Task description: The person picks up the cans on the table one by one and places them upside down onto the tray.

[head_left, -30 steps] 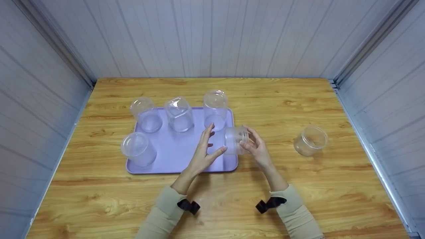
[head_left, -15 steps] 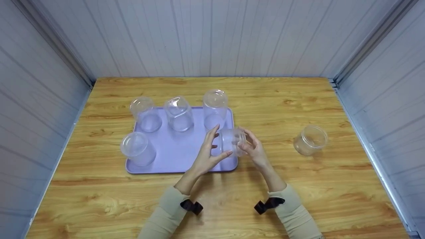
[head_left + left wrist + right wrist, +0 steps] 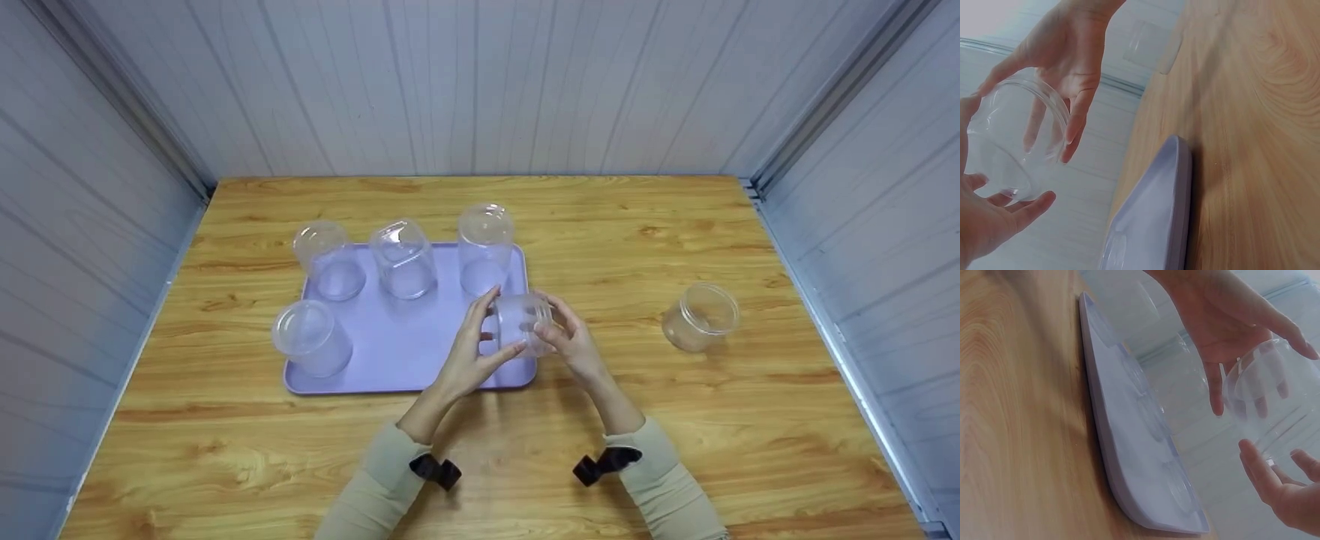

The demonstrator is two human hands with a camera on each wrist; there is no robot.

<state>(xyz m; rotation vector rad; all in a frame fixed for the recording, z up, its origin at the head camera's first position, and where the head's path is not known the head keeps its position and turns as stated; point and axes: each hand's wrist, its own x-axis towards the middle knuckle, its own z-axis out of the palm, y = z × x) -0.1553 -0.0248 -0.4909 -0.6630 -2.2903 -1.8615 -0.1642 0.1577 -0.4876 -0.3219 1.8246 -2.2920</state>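
A clear plastic jar [image 3: 516, 321] lies sideways in the air above the tray's right end, its threaded rim toward the right. My left hand [image 3: 463, 361] holds the base end between thumb and fingers. Round the rim end, the fingers and thumb of my right hand [image 3: 579, 346] grip the jar. In the left wrist view the see-through jar [image 3: 1013, 138] sits between both hands, well above the table. Part of the left fingers shows through the jar wall [image 3: 1275, 394] in the right wrist view.
On the purple tray [image 3: 397, 360] several clear jars stand along the back and left, including a squarish jar [image 3: 405, 259] and a tall jar [image 3: 486, 244]. Another open jar [image 3: 701, 319] stands on the wooden table [image 3: 637, 247] to the right. Pale panel walls [image 3: 465, 82] enclose the table.
The jar in the hands has shifted slightly left and toward the person. My left hand has moved right and closed in on its base; the right hand has moved slightly left with it.
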